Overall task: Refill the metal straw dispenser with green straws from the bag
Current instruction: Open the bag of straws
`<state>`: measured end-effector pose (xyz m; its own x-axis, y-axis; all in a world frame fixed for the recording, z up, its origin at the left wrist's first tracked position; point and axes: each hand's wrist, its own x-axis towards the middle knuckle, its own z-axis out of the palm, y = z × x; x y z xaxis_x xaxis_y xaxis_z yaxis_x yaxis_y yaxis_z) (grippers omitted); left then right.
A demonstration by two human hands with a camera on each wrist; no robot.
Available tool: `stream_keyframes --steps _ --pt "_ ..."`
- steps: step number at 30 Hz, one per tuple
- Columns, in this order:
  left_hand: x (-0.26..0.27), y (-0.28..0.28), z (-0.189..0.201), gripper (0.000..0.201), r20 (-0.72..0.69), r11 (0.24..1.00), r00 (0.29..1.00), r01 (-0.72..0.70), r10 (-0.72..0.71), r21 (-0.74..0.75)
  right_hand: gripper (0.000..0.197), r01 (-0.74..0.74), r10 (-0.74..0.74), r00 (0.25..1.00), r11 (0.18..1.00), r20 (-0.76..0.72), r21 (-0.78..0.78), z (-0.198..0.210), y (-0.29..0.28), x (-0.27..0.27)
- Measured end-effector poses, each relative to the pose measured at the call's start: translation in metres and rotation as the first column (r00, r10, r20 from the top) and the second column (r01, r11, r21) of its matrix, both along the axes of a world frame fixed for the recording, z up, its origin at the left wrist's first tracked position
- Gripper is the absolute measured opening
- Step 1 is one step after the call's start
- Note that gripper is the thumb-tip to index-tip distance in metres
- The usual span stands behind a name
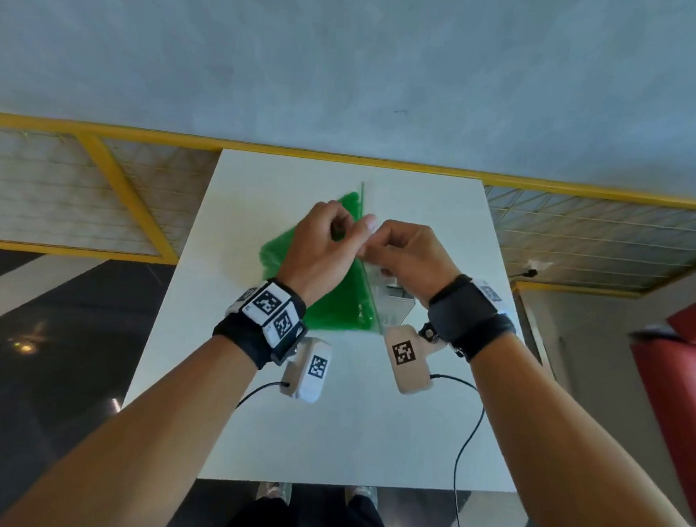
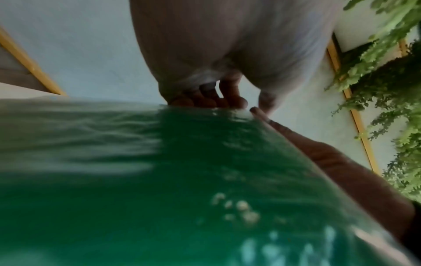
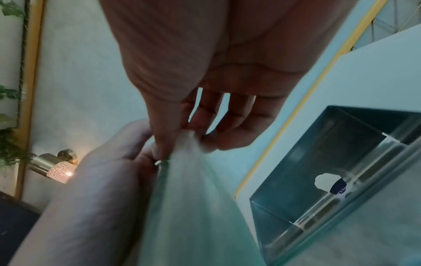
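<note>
A clear plastic bag packed with green straws (image 1: 338, 299) is held up over the white table (image 1: 247, 420), one end tilted away from me. My left hand (image 1: 327, 241) and my right hand (image 1: 400, 252) meet at its top edge and both pinch the plastic there. In the right wrist view the thumb and fingers (image 3: 180, 129) squeeze the gathered bag top (image 3: 189, 136). The open metal dispenser (image 3: 330, 176) stands on the table just right of the bag, under my right wrist, mostly hidden in the head view (image 1: 393, 302). The left wrist view is filled by the green bag (image 2: 182, 180).
A yellow-framed railing (image 1: 264, 146) runs along the table's far edge. A red seat (image 1: 685, 385) stands at the right. Dark floor lies to the left. Cables (image 1: 465, 453) from the wrist cameras trail over the near part of the table.
</note>
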<state>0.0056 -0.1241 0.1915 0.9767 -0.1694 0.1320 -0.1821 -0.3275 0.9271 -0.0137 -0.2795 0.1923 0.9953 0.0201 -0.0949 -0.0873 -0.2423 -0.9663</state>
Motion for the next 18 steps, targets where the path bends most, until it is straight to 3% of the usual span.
stream_keyframes --steps 4,7,12,18 --pt "0.004 -0.003 0.004 0.027 -0.085 0.996 0.993 0.086 -0.084 0.021 0.027 -0.044 0.045 0.999 0.997 -0.027 0.056 -0.007 0.002 -0.002" --pt "0.007 -0.005 0.005 0.023 -0.107 0.996 0.991 0.088 -0.085 0.027 0.030 -0.006 0.020 0.997 0.983 -0.076 0.181 -0.009 -0.001 -0.005" --pt "0.013 -0.002 0.011 0.019 -0.108 0.963 0.982 0.172 -0.152 0.209 0.031 0.018 0.018 0.993 0.952 -0.113 0.305 -0.013 -0.003 -0.008" --pt "0.011 -0.007 0.018 0.024 0.031 0.968 0.987 0.150 -0.159 0.199 0.035 0.061 0.024 0.988 0.845 -0.152 0.532 -0.015 -0.004 -0.010"
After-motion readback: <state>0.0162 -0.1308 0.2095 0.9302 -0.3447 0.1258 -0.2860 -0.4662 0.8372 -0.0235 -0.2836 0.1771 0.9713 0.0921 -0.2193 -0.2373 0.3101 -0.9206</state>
